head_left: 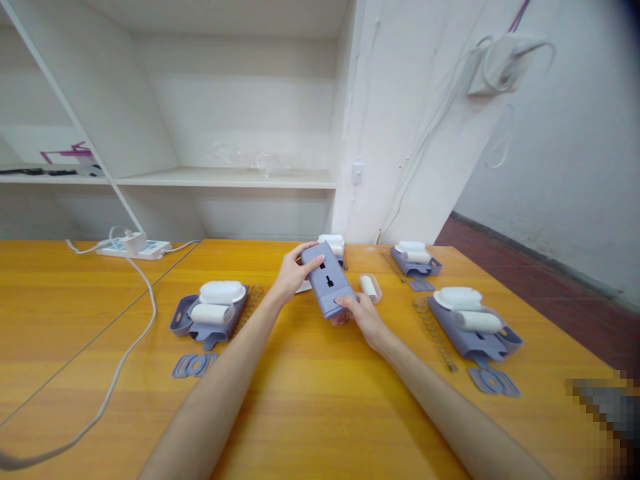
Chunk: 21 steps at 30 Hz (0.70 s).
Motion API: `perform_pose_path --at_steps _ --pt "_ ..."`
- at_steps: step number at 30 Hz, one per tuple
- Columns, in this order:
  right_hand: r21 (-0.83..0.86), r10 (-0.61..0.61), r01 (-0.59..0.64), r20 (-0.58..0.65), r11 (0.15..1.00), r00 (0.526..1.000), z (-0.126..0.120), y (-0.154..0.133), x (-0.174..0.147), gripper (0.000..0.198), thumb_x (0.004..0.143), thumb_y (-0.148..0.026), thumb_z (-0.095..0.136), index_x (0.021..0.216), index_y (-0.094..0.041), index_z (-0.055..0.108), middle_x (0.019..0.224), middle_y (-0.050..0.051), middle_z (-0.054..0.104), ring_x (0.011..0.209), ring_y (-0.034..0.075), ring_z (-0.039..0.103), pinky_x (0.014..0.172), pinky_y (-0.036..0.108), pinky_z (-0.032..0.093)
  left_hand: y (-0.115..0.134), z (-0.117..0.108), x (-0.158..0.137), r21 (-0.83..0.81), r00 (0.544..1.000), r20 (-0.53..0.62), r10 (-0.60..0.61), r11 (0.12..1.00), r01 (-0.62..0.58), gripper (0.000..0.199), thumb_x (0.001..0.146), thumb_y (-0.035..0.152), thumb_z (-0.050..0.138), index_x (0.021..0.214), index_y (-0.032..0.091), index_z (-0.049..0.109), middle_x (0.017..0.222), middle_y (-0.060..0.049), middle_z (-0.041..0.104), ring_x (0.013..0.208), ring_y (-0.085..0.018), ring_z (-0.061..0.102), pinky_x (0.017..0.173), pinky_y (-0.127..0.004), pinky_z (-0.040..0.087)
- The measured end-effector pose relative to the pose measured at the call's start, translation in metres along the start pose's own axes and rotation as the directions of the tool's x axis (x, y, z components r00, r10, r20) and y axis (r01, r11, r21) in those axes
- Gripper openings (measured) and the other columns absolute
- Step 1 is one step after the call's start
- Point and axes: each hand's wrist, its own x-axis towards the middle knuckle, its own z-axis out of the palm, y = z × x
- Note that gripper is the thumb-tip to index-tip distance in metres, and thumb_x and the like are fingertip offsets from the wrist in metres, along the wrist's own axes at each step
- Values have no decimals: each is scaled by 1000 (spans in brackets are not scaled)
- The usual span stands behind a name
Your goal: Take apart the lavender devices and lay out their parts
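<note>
Both hands hold a purple-grey plastic box [327, 283] with black keyhole-shaped slots, tilted above the wooden table. My left hand [296, 268] grips its upper left end, thumb on the slotted face. At the lower end, my right hand [363, 317] is closed on it with the thumb on top; its other fingers are partly hidden underneath. Just right of the box, a white roll in a clear holder [369, 287] lies on the table. Behind it stands a white container [331, 240], partly covered by the box.
Sets of purple-grey parts with white rolls lie at left [213, 313], right [473, 323] and back right [416, 259]. Coiled springs [435, 333] and flat grey pieces [194, 365] lie near them. A power strip [134, 248] with a white cable sits at back left, before white shelves [230, 177].
</note>
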Motion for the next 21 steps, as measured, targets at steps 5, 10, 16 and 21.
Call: perform_pose_path --at_steps 5,10,16,21 --pt "-85 -153 157 52 984 987 -3 6 -3 23 69 -38 65 71 -17 56 61 0 62 55 14 55 52 24 41 -4 -15 7 -124 983 -164 -86 990 66 58 61 48 73 110 21 57 99 -7 59 79 -17 58 58 -27 52" --pt "-191 -238 246 62 950 969 -2 12 -5 24 70 -38 67 74 -18 54 65 -1 58 58 12 51 53 23 39 -7 -41 14 -171 961 -250 -117 983 75 56 57 45 77 103 20 58 93 -5 59 76 -15 58 60 -28 53" --pt "-166 -266 253 -63 953 962 -1 10 -8 27 72 -43 64 74 -19 52 63 1 58 54 15 53 49 26 42 -2 -52 23 -227 731 -678 -70 967 -117 43 65 36 72 101 23 52 104 -3 58 87 -14 59 65 -26 53" --pt "-150 -313 283 -240 947 919 1 7 -8 29 72 -46 64 80 -20 53 69 3 61 52 16 55 50 29 48 6 -70 24 -242 587 -801 -121 961 -132 43 73 30 66 109 24 45 121 -6 52 97 -15 58 65 -24 53"
